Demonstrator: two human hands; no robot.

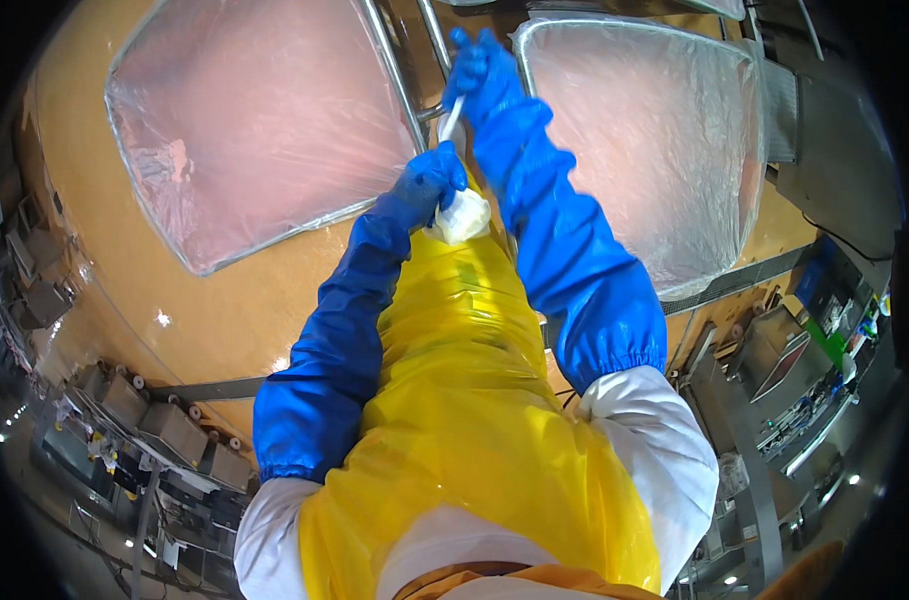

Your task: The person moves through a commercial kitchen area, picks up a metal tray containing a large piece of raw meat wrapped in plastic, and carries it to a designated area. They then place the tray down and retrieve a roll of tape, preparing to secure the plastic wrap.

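My left hand [431, 182], in a blue glove, is closed in front of my yellow apron on a crumpled white wad [464, 217]. The wad looks like thin cloth or film and bulges out below my fingers. Farther forward, my right hand [483, 78], also gloved in blue, is closed on a narrow white strip [455, 117]. This strip slants down from my fist toward the left hand. Whether strip and wad are one piece cannot be made out. Blue sleeve covers run up both forearms.
A large metal bin [215, 270] with pink contents under clear film stands on the left. A second film-covered bin [523, 45] is on the right. Metal tubing [400, 75] runs between them. The floor [265, 300] is tan, with a drain channel [215, 388] and steel machinery [175, 430] behind.
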